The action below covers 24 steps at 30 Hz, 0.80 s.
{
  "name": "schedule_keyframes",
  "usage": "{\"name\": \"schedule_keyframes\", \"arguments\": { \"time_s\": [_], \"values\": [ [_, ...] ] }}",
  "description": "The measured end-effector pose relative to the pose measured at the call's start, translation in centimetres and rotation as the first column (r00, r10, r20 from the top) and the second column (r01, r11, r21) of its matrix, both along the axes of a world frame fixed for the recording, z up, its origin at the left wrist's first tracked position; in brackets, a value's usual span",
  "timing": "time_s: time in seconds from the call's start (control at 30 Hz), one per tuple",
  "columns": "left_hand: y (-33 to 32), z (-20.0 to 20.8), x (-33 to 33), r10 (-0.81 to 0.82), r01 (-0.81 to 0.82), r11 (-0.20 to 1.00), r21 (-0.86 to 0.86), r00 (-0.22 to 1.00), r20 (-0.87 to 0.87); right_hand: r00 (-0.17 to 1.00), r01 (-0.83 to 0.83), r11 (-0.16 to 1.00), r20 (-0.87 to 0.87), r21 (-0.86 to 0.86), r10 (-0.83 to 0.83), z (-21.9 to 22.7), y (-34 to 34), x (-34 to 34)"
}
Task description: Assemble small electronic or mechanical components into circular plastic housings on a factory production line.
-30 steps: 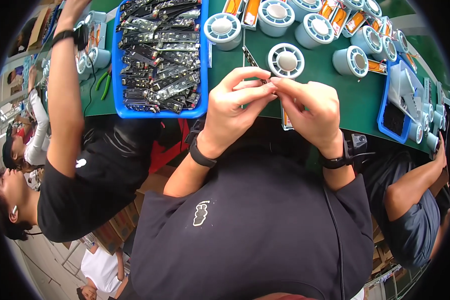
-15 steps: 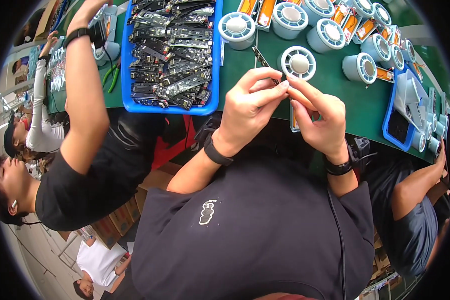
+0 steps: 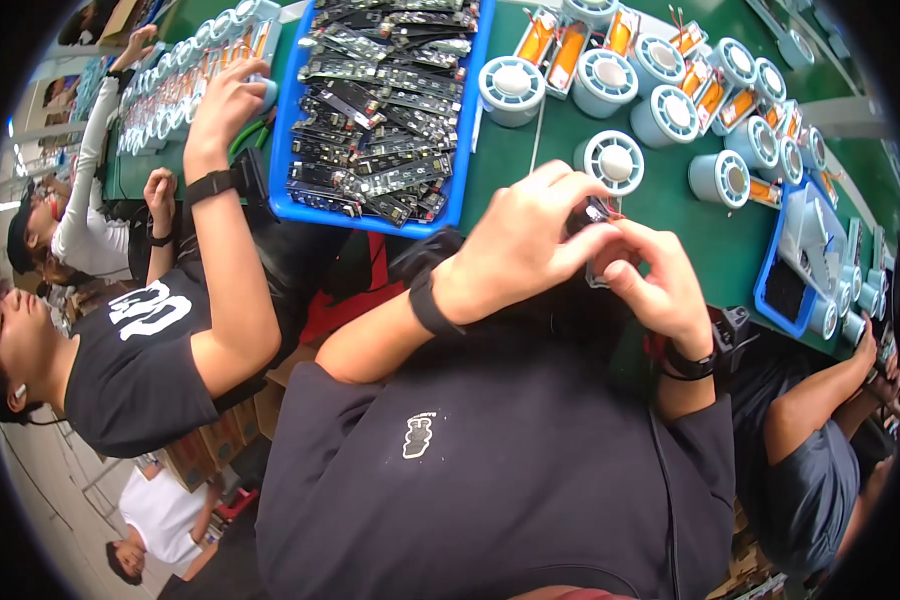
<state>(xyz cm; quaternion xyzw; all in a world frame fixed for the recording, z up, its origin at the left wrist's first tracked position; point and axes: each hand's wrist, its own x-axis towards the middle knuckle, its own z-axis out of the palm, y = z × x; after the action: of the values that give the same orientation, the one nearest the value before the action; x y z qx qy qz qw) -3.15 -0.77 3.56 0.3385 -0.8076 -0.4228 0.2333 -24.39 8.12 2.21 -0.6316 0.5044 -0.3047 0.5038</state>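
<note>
My left hand (image 3: 540,240) is closed, pinching a dark circuit board (image 3: 592,213) between thumb and fingers, most of it hidden by them. Thin reddish wires show beside the board. Just beyond it lies a light blue fan-like unit (image 3: 613,163) with a round slotted head; its narrow lower part runs back between my hands. My right hand (image 3: 670,285) is curled at that lower part, index finger and thumb bent toward my left hand. What its fingers grip is hidden.
Left of my hands, a blue tray (image 3: 467,150) holds a heap of dark circuit boards. Several light blue round-headed units (image 3: 665,117) with orange parts stand ahead on the green table (image 3: 510,160). Another blue bin (image 3: 802,325) is at right. Co-workers' arms (image 3: 232,310) reach in on both sides.
My left hand has rotated, bringing the circuit board down over the unit, its back now upward. My right hand has dropped slightly. The view has shifted; the co-worker at left has lowered an arm.
</note>
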Motion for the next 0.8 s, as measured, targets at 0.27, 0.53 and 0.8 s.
{"name": "schedule_keyframes", "arguments": {
  "time_s": [0.27,0.53,0.8],
  "values": [
    [-2.2,1.4,-2.4,-0.144,0.219,0.795,-0.566,0.974,0.175,0.995,0.053,0.937,0.06,0.346,-0.078,1.1,-0.9,-2.4],
    [-4.4,-4.7,-4.9,-0.44,0.405,0.749,-0.524,0.896,0.063,0.807,0.143,0.974,-0.549,-0.173,-0.216,0.0,0.2,-1.6],
    [-2.5,-4.5,-4.8,-0.174,0.066,0.805,-0.59,0.976,-0.128,0.742,0.594,0.763,-0.191,-0.255,-0.642,-3.0,1.9,2.3]
  ]
}}
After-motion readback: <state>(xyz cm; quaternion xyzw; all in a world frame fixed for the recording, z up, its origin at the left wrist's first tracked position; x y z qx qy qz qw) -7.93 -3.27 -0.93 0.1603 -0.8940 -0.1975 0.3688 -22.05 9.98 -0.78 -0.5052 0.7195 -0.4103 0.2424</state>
